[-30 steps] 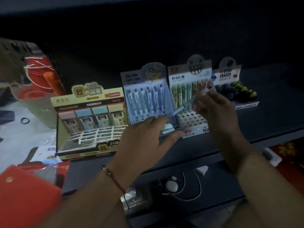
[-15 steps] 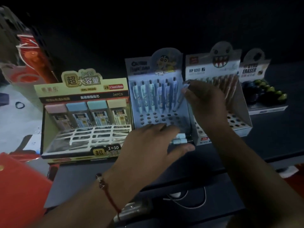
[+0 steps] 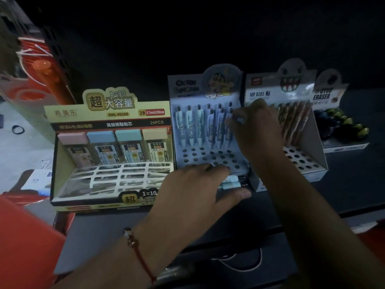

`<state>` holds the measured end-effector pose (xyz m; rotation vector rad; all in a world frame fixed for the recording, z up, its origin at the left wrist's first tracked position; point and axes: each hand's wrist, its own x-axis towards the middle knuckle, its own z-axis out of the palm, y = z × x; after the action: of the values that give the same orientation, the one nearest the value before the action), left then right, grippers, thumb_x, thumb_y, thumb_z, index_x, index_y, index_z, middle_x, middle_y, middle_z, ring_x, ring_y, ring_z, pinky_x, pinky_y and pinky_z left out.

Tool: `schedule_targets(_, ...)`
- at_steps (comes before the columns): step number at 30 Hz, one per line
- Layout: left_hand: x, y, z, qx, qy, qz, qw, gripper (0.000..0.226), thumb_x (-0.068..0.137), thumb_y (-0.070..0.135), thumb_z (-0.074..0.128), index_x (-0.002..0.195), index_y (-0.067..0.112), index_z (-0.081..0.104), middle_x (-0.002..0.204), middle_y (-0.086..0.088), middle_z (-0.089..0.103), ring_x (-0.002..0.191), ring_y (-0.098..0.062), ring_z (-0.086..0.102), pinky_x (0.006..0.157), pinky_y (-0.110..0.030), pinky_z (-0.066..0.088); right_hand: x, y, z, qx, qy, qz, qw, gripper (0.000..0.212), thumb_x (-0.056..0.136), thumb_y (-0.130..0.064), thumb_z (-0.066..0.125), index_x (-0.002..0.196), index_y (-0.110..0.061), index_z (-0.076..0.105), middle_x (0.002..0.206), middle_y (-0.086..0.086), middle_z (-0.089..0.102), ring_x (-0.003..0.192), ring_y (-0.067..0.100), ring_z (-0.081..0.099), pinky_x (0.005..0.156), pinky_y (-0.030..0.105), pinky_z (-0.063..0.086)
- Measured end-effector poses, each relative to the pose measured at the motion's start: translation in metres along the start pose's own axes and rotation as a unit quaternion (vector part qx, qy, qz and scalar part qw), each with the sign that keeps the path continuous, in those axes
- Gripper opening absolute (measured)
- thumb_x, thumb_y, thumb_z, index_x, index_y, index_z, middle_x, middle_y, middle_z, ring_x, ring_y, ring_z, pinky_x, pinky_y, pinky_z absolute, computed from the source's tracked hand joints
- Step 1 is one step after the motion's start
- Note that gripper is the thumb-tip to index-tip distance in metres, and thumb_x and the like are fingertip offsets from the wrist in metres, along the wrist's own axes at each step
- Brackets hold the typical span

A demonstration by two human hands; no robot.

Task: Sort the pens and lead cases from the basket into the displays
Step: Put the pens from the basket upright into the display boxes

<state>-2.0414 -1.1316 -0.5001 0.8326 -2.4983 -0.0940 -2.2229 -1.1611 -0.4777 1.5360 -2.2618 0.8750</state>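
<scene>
Four lead cases [image 3: 129, 147] stand in the back row of the yellow lead-case display [image 3: 66, 113]. To its right is the blue cartoon pen display [image 3: 187, 84] with several light-blue pens [image 3: 200, 126] upright in its holes. My right hand [image 3: 258, 130] pinches one more light-blue pen [image 3: 229, 124] at the right end of that row. My left hand [image 3: 193, 195] lies at the display's front edge, fingers and thumb round a few light-blue pens [image 3: 231, 182] lying flat. A pale basket [image 3: 31, 101] with red contents is at the far left, blurred.
A second pen display [image 3: 260, 93] with brown patterned pens stands right of the blue one, partly behind my right hand. Beyond it is an eraser display [image 3: 325, 97] with dark and green erasers. A red object [image 3: 23, 243] fills the lower left. White cable [image 3: 239, 265] lies below the shelf edge.
My right hand carried its pen leftward from in front of the brown-pen display to the right end of the blue display's row. My left hand stayed over the lying pens.
</scene>
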Motion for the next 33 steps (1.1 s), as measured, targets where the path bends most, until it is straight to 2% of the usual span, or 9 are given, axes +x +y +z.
schedule_targets(8,-0.002,-0.003,-0.004,-0.007,-0.001,-0.014,1.0,0.057,0.088,0.078,0.027,0.1,0.034,0.061,0.084,0.014,0.065,0.073,-0.004,0.059,0.059,-0.021,0.043,-0.007,0.0,0.005,-0.035,0.01,0.005,0.999,0.034,0.099,-0.032,0.055,0.123,-0.012,0.068,0.122,0.013,0.057,0.116,0.034,0.045,0.093,0.04,0.04)
schedule_targets(14,-0.007,-0.009,-0.011,-0.039,-0.009,-0.049,0.998,0.062,0.084,0.08,0.02,0.111,0.035,0.054,0.086,0.013,0.064,0.072,-0.004,0.058,0.065,-0.024,0.048,-0.027,-0.002,-0.02,0.198,0.063,0.0,0.978,0.037,0.096,-0.03,0.061,0.133,-0.023,0.06,0.111,-0.004,0.051,0.104,0.013,0.053,0.085,0.02,0.044)
schedule_targets(17,-0.007,-0.013,-0.014,-0.044,-0.012,-0.057,0.997,0.055,0.085,0.078,0.031,0.117,0.036,0.049,0.091,0.013,0.066,0.073,-0.004,0.06,0.067,-0.027,0.05,-0.047,-0.013,-0.039,0.34,-0.062,0.043,0.937,0.019,0.098,-0.032,0.06,0.115,-0.031,0.068,0.094,-0.014,0.062,0.077,-0.004,0.059,0.069,0.011,0.042)
schedule_targets(19,-0.005,-0.013,-0.016,-0.032,-0.014,-0.058,0.998,0.05,0.085,0.074,0.036,0.115,0.036,0.046,0.079,0.015,0.06,0.065,-0.003,0.054,0.06,-0.025,0.046,-0.059,-0.017,-0.045,0.367,-0.218,0.073,0.901,0.014,0.097,-0.038,0.059,0.102,-0.039,0.071,0.095,-0.02,0.069,0.085,-0.009,0.063,0.08,0.021,0.049)
schedule_targets(22,-0.005,-0.009,-0.019,-0.032,-0.037,-0.066,0.997,0.047,0.08,0.071,0.038,0.114,0.038,0.043,0.061,0.018,0.04,0.052,0.0,0.041,0.049,-0.015,0.029,-0.071,-0.014,-0.047,0.342,-0.378,0.128,0.851,0.035,0.095,-0.055,0.054,0.106,-0.03,0.075,0.093,-0.009,0.076,0.086,0.003,0.071,0.088,0.03,0.055)
schedule_targets(25,-0.007,-0.004,-0.019,-0.034,-0.052,-0.046,0.997,0.041,0.081,0.07,0.045,0.112,0.042,0.041,0.061,0.021,0.038,0.051,0.009,0.039,0.049,-0.012,0.027,-0.072,-0.006,-0.055,0.385,-0.419,0.157,0.807,0.042,0.091,-0.053,0.058,0.1,-0.015,0.075,0.088,0.009,0.076,0.081,0.015,0.073,0.075,0.024,0.058)
schedule_targets(28,-0.008,0.001,-0.018,-0.019,-0.045,-0.022,0.999,0.041,0.084,0.069,0.045,0.115,0.042,0.041,0.069,0.022,0.045,0.053,0.004,0.039,0.052,-0.008,0.029,-0.074,0.0,-0.066,0.455,-0.422,0.135,0.772,0.037,0.078,-0.046,0.066,0.098,-0.018,0.077,0.093,0.007,0.076,0.083,0.018,0.071,0.074,0.022,0.056)
schedule_targets(31,-0.009,0.003,-0.02,-0.019,-0.049,-0.014,0.999,0.04,0.084,0.069,0.041,0.111,0.04,0.043,0.074,0.021,0.048,0.058,-0.001,0.042,0.053,-0.011,0.031,-0.078,0.002,-0.072,0.468,-0.418,0.1,0.772,0.027,0.075,-0.035,0.07,0.094,-0.016,0.077,0.076,0.001,0.07,0.071,0.01,0.065,0.07,0.021,0.053)
schedule_targets(33,-0.01,0.004,-0.02,-0.021,-0.055,-0.009,0.998,0.044,0.082,0.074,0.036,0.108,0.039,0.043,0.071,0.02,0.047,0.058,-0.002,0.044,0.052,-0.012,0.033,-0.079,0.003,-0.073,0.464,-0.411,0.094,0.779,0.02,0.082,-0.024,0.072,0.098,-0.013,0.077,0.081,0.007,0.072,0.074,0.017,0.066,0.072,0.021,0.055)
